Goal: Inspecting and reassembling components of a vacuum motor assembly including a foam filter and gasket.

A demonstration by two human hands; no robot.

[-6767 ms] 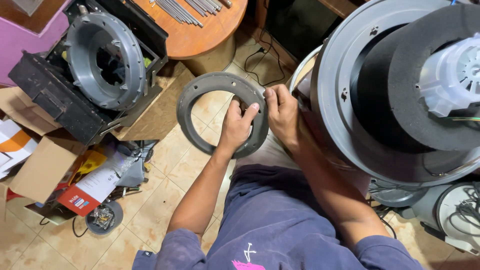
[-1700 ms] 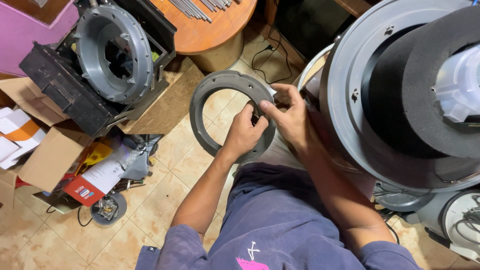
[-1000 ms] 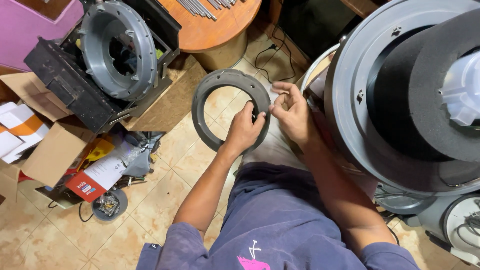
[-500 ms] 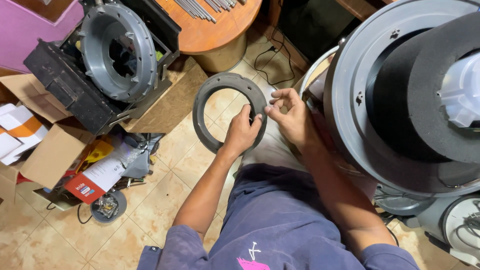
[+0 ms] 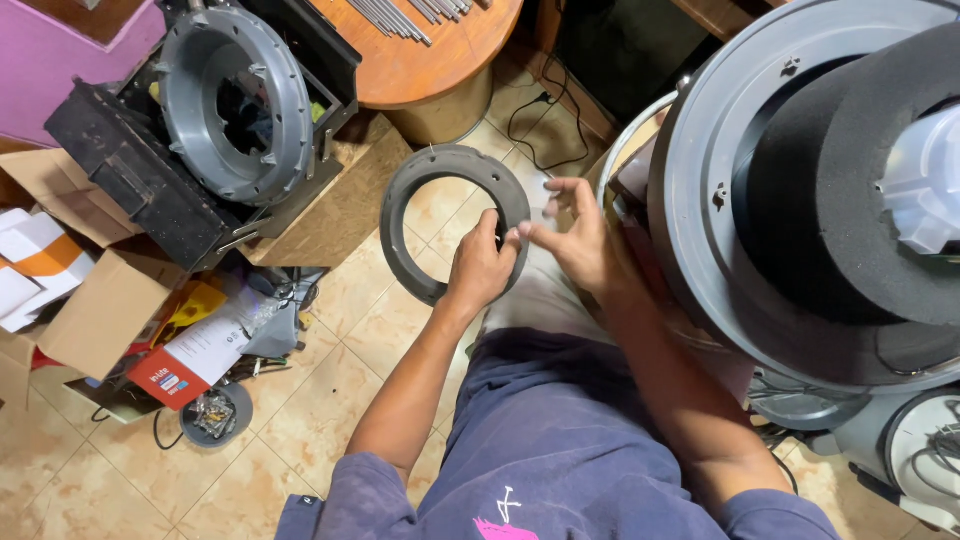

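Fingers of left hand (image 5: 480, 268) grip grey ring (image 5: 400, 215) lower rim; right hand (image 5: 578, 240) pinches beside.

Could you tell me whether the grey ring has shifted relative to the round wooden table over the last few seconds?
Yes. The grey ring now sits closer to the round wooden table, lifted up-frame toward it.

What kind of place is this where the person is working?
Most likely a small, cluttered repair workshop for appliances. The left hand holds a grey plastic ring and the right hand touches it. A large grey motor housing, a dismantled black machine and cardboard boxes surround the person.
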